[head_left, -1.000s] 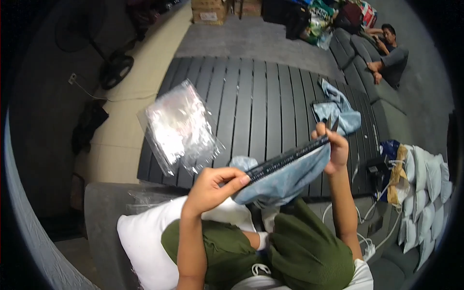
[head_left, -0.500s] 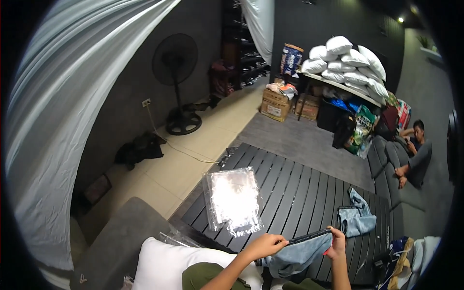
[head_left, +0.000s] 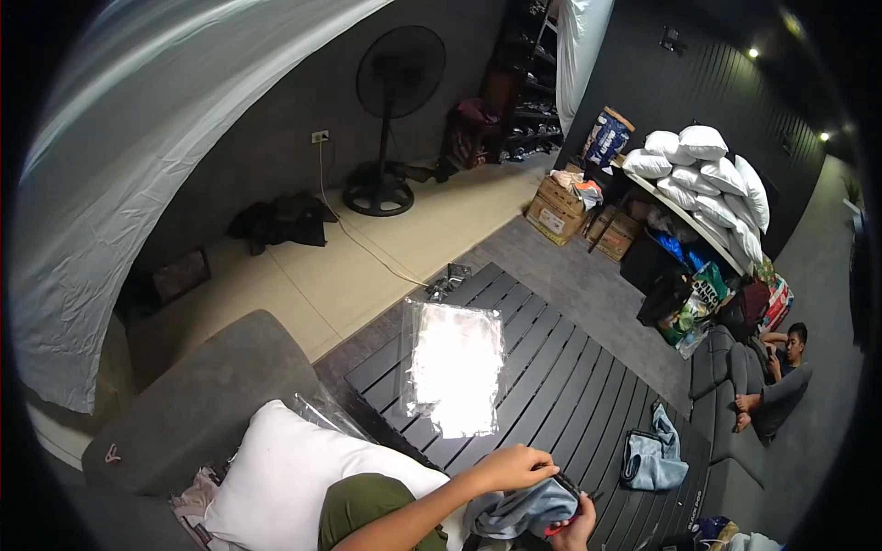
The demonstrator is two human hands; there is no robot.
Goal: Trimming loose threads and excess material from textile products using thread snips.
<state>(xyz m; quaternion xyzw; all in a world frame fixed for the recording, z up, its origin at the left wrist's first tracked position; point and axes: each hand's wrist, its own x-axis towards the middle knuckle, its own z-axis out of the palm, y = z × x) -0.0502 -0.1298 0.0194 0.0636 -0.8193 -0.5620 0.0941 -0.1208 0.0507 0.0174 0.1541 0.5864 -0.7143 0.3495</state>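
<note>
At the bottom edge of the view, my left hand [head_left: 514,468] and my right hand [head_left: 571,531] both grip a blue-grey garment with a dark waistband [head_left: 528,510], held just above my lap. The hands are close together and partly cut off by the frame's lower edge. A clear plastic bag [head_left: 455,365] lies flat on the dark slatted table [head_left: 579,386] in front of me. Another blue-grey garment [head_left: 654,456] lies crumpled on the table's right side.
A white pillow [head_left: 299,477] rests on the grey sofa [head_left: 197,404] at my left. A standing fan [head_left: 390,110], cardboard boxes [head_left: 560,207], a shelf of white pillows [head_left: 707,170] and a seated person [head_left: 776,372] lie beyond.
The view has swung up and left, from the table top to the room. My hands with the garment have sunk to the lower edge and drawn closer together.
</note>
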